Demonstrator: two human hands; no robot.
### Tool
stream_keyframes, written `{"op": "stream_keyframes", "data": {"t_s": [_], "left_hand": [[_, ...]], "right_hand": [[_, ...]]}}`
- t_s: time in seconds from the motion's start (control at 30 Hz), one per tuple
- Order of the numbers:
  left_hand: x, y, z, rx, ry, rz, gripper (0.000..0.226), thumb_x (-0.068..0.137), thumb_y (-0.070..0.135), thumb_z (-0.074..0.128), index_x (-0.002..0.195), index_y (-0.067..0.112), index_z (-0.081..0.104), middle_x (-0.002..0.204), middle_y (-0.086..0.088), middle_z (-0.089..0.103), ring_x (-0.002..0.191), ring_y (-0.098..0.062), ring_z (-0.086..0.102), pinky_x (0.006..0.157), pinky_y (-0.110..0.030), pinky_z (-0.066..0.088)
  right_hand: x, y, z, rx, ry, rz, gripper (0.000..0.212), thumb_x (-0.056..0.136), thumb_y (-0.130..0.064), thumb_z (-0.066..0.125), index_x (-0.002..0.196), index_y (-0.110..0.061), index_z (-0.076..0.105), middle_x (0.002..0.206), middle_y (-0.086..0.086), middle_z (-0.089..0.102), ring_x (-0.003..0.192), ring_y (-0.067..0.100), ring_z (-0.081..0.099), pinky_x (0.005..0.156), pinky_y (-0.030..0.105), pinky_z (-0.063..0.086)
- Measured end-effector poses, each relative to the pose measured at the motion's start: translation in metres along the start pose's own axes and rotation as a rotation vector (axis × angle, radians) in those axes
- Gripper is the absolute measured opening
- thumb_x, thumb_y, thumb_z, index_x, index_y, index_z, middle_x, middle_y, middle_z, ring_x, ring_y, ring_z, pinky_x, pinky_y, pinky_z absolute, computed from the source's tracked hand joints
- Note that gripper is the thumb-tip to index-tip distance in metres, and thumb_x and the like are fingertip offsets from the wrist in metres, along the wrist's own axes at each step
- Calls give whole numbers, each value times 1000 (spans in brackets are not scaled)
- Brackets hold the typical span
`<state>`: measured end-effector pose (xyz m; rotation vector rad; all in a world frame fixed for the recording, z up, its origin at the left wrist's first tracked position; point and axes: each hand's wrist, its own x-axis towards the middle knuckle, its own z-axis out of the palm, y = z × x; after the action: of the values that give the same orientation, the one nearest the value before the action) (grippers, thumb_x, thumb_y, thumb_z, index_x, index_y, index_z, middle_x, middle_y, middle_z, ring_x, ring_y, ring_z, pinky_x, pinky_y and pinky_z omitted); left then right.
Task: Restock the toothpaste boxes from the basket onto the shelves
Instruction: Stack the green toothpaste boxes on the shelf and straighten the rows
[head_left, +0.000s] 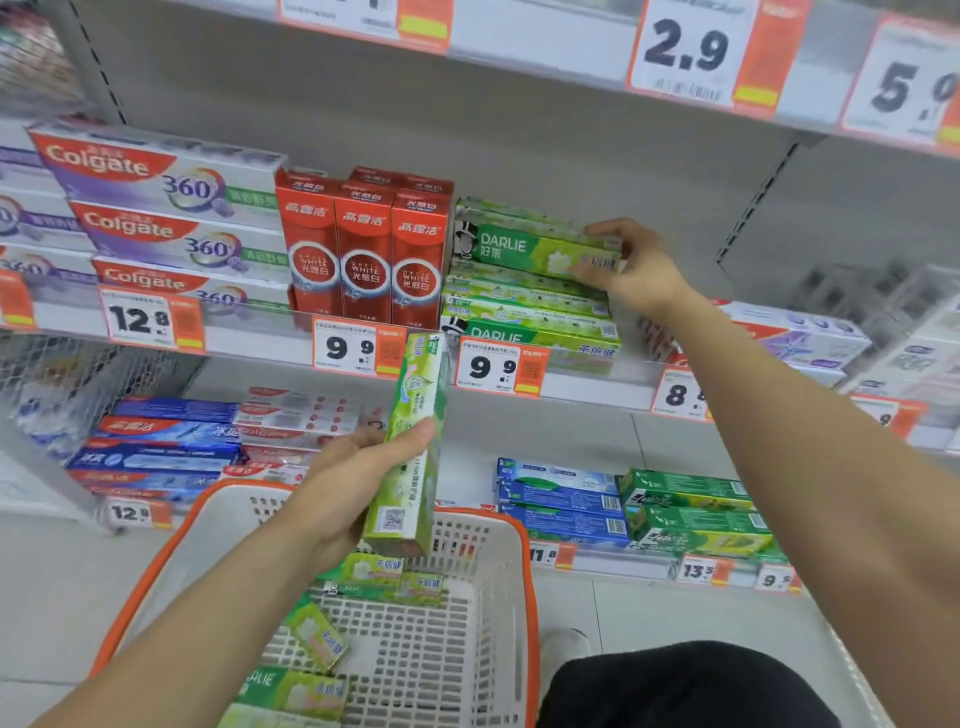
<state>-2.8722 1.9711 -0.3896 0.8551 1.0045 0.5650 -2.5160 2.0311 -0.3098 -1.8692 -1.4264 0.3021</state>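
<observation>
Placing Darlie box (540, 248) — right hand (631, 265).

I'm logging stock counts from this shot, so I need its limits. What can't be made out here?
- Head view: how many boxes are left in the basket; both forearms and the bottom edge hide part of it.
- Depth of the green Darlie stack; only front faces show.
- Price tag at upper right, cut by the edge.
- Boxes at far right, blurred.
- Right hand covers the top Darlie box's end.

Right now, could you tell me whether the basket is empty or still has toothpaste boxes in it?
Not empty: several green boxes lie inside the basket.
</observation>
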Motion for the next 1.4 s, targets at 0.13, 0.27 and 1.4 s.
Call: {"op": "stream_keyframes", "data": {"t_s": [0.13, 0.27, 1.4], "left_hand": [[5, -5, 15, -96, -20, 4, 72, 63, 34, 85, 121, -3, 62, 105, -21, 70, 84, -26, 67, 87, -47, 56], [2, -5, 29, -112, -23, 48, 49, 62, 32, 81, 101, 6, 69, 79, -5, 71, 66, -15, 67, 67, -33, 53], [-3, -5, 33, -258, 118, 177, 23, 74, 13, 81, 90, 5, 66, 71, -4, 73, 65, -16, 71, 60, -29, 61]], "right_hand": [[6, 4, 15, -170, 82, 3, 44, 84, -22, 80, 125, -16, 64, 134, 13, 52, 113, 25, 57, 81, 5, 38], [13, 5, 22, -209, 124, 35, 41, 86, -18, 78, 124, -19, 64, 139, 14, 41, 125, 31, 52, 102, 16, 34], [-169, -82, 42, 33, -695, -126, 94, 63, -53, 86, 144, -40, 42, 129, -16, 55, 110, 0, 60, 85, 24, 57]]}}
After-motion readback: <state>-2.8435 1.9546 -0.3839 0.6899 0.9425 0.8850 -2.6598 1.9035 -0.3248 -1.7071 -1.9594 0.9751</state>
